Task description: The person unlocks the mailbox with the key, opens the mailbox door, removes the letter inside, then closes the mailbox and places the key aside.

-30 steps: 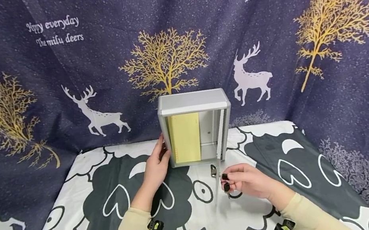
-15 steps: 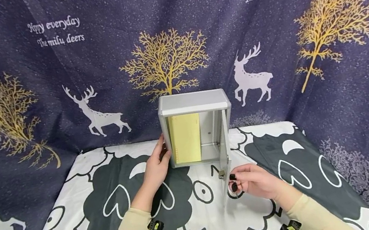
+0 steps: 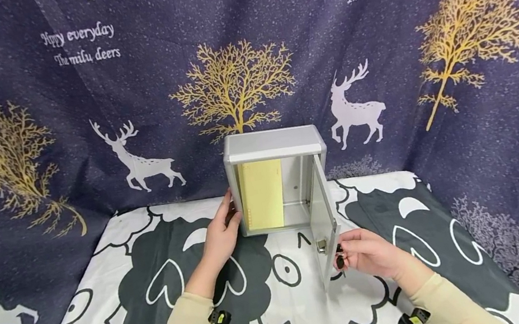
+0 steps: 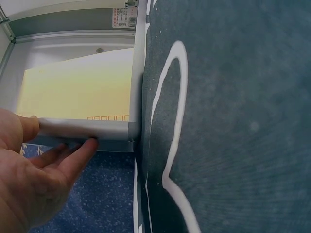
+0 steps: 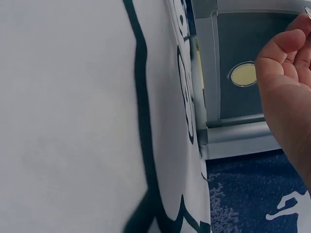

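Observation:
A silver-grey metal mailbox (image 3: 273,144) stands upright, its door (image 3: 323,220) swung out on the right side. Inside, a yellow envelope (image 3: 263,195) leans upright at the left. My left hand (image 3: 221,239) holds the mailbox's left side wall; in the left wrist view the thumb lies on the front rim and the fingers sit against the outside. My right hand (image 3: 368,252) pinches a black-headed key (image 3: 339,248) at the door's outer face, and a second black-headed key (image 3: 340,262) hangs below it. A metal latch (image 3: 321,246) shows on the door's inner face.
A white and dark-grey patterned cloth (image 3: 294,315) covers the table. Behind the mailbox hangs a dark blue curtain (image 3: 235,7) with deer and trees. In the right wrist view, a grey panel (image 5: 238,39) has an oval window (image 5: 244,74).
My right hand has moved right with the key, swinging the door wider so its inner face and latch show more. My left hand keeps its hold on the mailbox.

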Available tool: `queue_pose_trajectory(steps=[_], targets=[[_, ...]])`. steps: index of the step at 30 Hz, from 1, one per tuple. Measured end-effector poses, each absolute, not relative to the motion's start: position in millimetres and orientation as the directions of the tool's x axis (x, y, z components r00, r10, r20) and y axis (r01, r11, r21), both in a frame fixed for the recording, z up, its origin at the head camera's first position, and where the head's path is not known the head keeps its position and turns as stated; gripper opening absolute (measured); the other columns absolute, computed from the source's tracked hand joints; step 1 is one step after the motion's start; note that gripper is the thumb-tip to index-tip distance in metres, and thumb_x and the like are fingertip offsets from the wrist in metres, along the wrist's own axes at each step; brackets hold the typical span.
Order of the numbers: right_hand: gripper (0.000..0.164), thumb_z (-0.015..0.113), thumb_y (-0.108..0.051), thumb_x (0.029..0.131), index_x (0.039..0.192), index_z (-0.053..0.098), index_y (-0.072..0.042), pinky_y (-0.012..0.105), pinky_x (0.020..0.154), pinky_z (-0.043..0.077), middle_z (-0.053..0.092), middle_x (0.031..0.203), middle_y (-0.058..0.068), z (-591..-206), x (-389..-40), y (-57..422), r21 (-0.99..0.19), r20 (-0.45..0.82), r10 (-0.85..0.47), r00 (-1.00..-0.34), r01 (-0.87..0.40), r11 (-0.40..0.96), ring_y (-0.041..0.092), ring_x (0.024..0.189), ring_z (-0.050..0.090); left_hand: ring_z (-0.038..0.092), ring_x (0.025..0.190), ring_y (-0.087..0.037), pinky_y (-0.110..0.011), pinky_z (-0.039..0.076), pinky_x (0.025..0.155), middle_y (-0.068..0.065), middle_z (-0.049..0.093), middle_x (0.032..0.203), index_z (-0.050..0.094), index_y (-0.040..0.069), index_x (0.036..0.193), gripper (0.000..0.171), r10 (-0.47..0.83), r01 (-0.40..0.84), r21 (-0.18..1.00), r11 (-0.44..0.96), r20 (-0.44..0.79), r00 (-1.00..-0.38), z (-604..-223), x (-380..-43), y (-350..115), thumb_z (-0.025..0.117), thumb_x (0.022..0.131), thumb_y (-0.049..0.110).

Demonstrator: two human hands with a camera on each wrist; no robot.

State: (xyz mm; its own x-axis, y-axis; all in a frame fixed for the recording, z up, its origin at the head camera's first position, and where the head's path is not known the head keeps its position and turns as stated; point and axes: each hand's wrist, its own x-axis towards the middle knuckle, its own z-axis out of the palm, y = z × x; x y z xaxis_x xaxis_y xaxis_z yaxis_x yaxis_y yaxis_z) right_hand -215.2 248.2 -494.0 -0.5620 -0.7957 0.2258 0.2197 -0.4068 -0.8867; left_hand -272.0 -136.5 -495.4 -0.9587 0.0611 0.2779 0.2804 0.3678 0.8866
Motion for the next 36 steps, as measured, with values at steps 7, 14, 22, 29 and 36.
queue_pose_trajectory(steps=[7,14,22,29,36], targets=[[0.046,0.032,0.002,0.117,0.129,0.076,-0.003,0.027,0.092,0.061,0.081,0.113,0.003,-498,-218,254,-0.884,0.252,-0.802,-0.542,0.209,-0.419,0.012,0.099,0.077,0.059,0.147,-0.040,-0.057,0.049,0.119,-0.018,0.053,0.167,0.026,0.018,0.179,0.072,0.065,0.295,0.893,0.339,0.291,-0.955,-491,-272,-139,0.062,0.117,0.018],[0.045,0.033,0.001,0.118,0.133,0.076,-0.003,0.026,0.092,0.061,0.081,0.116,0.005,-499,-219,255,-0.886,0.258,-0.810,-0.527,0.205,-0.416,0.011,0.101,0.077,0.062,0.142,-0.040,-0.045,0.055,0.113,-0.024,0.059,0.159,0.030,0.003,0.175,0.069,-0.030,0.334,0.901,0.277,0.356,-0.934,-463,-265,-146,0.063,0.116,0.016],[0.045,0.033,0.000,0.118,0.129,0.076,-0.004,0.026,0.091,0.060,0.080,0.113,0.002,-499,-220,258,-0.894,0.234,-0.815,-0.530,0.212,-0.395,0.011,0.099,0.076,0.068,0.122,-0.033,-0.015,0.053,0.088,-0.018,0.073,0.132,0.057,0.001,0.158,0.050,-0.135,0.476,0.835,0.276,0.524,-0.841,-437,-246,-135,0.071,0.111,0.010],[0.044,0.034,-0.001,0.118,0.132,0.075,-0.004,0.026,0.091,0.060,0.081,0.116,0.003,-496,-219,258,-0.898,0.229,-0.819,-0.527,0.211,-0.386,0.011,0.101,0.076,0.071,0.117,-0.029,-0.027,0.057,0.091,-0.015,0.074,0.128,0.063,0.001,0.145,0.037,-0.036,0.576,0.766,0.286,0.609,-0.792,-431,-232,-117,0.071,0.111,0.010],[0.045,0.033,0.002,0.117,0.129,0.076,-0.004,0.027,0.091,0.060,0.080,0.115,0.003,-495,-218,258,-0.893,0.236,-0.812,-0.534,0.210,-0.398,0.012,0.100,0.076,0.071,0.124,-0.028,-0.046,0.062,0.097,-0.011,0.073,0.132,0.060,0.003,0.150,0.040,0.021,0.525,0.792,0.312,0.546,-0.837,-437,-229,-101,0.068,0.114,0.018]])
